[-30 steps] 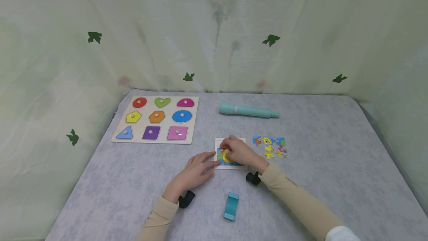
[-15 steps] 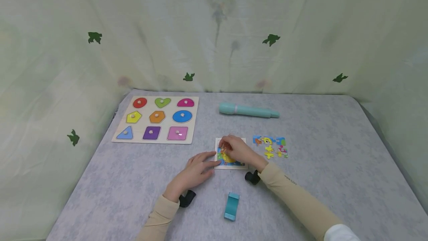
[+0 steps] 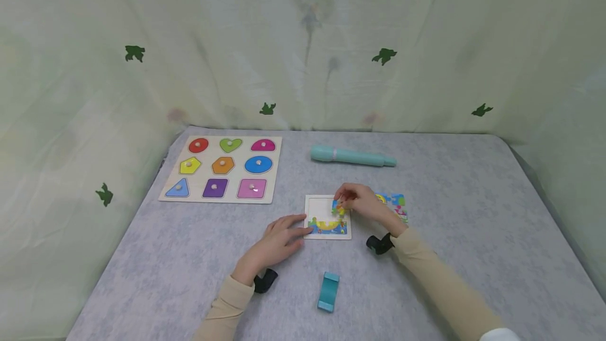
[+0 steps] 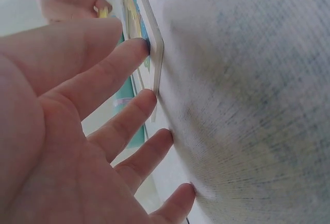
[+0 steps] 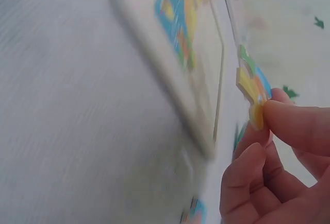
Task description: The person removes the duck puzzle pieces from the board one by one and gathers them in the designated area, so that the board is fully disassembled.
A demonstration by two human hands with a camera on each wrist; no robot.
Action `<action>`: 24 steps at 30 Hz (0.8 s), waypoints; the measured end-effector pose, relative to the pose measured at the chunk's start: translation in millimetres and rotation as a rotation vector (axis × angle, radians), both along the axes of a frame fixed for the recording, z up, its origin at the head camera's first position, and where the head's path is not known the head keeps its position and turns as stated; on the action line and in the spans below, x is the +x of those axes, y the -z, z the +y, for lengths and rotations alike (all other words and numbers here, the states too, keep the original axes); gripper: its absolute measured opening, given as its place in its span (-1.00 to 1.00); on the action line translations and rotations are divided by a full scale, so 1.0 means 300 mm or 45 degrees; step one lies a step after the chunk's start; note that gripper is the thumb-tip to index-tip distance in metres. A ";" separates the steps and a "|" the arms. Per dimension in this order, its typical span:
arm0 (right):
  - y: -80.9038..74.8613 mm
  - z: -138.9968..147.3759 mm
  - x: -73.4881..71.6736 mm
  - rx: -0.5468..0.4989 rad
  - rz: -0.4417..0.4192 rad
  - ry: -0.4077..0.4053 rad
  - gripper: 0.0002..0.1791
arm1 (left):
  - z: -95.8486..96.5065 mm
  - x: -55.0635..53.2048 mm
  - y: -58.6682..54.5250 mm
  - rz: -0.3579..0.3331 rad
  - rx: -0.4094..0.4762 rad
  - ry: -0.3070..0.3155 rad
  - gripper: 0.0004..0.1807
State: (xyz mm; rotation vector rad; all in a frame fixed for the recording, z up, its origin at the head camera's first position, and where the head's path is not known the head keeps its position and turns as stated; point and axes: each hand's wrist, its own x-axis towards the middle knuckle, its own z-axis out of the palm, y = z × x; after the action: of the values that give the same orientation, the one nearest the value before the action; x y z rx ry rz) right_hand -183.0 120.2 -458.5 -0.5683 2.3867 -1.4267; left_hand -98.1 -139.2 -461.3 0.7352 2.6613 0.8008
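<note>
My right hand (image 3: pixel 368 207) pinches a jigsaw piece (image 5: pixel 248 82) between thumb and fingers, raised over the right side of a small white-rimmed puzzle tray (image 3: pixel 306 203). The piece is yellow, blue and green with knobbed edges. Along the tray's near side lies a strip of fitted pieces (image 3: pixel 329 228); its far part shows bare backing. My left hand (image 3: pixel 271 245) lies with fingers spread at the tray's left side. In the left wrist view, fingertips (image 4: pixel 146 96) touch the tray's edge and others rest on the table. Loose jigsaw pieces (image 3: pixel 400 208) lie right of the tray, partly hidden by my right hand.
A peg board with coloured shapes (image 3: pixel 276 172) lies at the back left. Behind the tray is a pale teal tube (image 3: pixel 352 157). A small teal bracket-like block (image 3: pixel 328 292) sits on the grey table (image 3: pixel 426 288) in front. Printed cloth (image 3: pixel 227 78) hangs around it.
My right hand has lifted a jigsaw piece out of the tray and moved right with it, baring the tray's far part. My left hand has stayed in place.
</note>
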 end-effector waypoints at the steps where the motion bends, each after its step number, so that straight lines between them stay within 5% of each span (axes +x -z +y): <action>1: 0.003 0.019 0.000 0.015 -0.005 0.025 -0.83 | 0.000 0.000 0.000 0.001 0.002 -0.002 -0.61; 10: 0.022 0.135 0.012 0.186 0.031 0.106 -0.83 | -0.002 0.000 0.004 0.009 0.003 0.000 -0.61; 24: 0.027 0.146 0.033 0.401 0.190 0.077 -0.88 | -0.004 0.001 0.006 0.008 0.026 -0.007 -0.61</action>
State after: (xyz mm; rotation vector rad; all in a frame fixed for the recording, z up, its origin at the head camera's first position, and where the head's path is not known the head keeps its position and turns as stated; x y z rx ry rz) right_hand -173.0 164.0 -466.7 -0.5403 2.6947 -1.0289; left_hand -97.7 -140.5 -463.2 0.7365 2.6656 0.8293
